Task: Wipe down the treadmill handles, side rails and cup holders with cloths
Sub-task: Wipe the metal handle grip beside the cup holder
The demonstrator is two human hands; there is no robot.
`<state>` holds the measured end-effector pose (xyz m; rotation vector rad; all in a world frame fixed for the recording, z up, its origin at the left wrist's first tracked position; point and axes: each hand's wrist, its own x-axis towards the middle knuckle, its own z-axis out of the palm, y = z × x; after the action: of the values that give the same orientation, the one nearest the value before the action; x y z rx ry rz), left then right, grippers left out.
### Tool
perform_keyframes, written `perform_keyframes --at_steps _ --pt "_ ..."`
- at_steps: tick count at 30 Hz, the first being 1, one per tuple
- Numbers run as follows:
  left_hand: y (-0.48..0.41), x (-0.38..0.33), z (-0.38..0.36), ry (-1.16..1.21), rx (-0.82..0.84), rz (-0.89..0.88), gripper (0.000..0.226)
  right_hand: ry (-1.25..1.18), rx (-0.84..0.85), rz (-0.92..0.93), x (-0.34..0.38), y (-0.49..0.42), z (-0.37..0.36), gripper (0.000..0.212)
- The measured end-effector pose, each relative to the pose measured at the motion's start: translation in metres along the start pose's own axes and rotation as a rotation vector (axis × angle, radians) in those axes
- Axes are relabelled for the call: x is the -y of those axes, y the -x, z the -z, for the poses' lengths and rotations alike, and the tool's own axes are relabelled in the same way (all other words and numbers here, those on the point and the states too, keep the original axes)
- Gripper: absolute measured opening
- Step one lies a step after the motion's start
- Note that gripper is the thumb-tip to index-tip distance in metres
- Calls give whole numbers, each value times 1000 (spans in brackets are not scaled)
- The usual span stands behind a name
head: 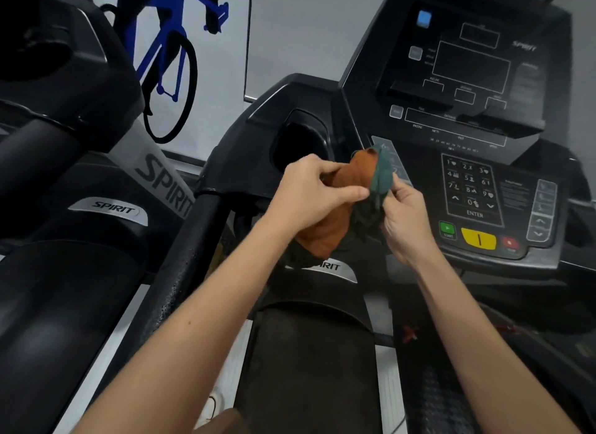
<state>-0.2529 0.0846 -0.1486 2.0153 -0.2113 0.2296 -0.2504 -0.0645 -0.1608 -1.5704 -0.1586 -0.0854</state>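
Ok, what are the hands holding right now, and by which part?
The left hand grips the orange cloth around its bunched middle; the right hand pinches the green cloth near its lower edge.

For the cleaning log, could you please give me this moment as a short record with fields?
left hand: grips the orange cloth
right hand: pinches the green cloth
cloths: bunched together between both hands, held in the air
cup holder: just beyond the left hand, not being wiped
console: beyond the right hand, display unlit
second treadmill: on the left
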Motion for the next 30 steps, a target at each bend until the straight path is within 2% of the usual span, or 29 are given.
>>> perform_keyframes --at_steps 3,6,9,11,15,20,26,30 --pt "-13 3 11 197 114 100 25 -19 20 9 1 0 -2 20" --pt "-23 7 13 338 152 210 23 -29 33 10 2 1 -2 33" --pt "-33 14 13 384 221 349 28 0 51 -2 1 -1 1 19" --pt "-32 23 15 385 275 391 27 27 59 -3 0 -3 4 21" --pt "-16 39 26 450 292 340 10 29 75 -6 1 -3 6 31" --pt "-13 18 19 360 203 152 23 42 85 31 -1 -4 6 39" --pt "-36 21 14 495 344 336 15 1 55 7 0 -5 6 18" --pt "-40 39 22 448 479 395 13 31 60 2 0 -5 7 22"
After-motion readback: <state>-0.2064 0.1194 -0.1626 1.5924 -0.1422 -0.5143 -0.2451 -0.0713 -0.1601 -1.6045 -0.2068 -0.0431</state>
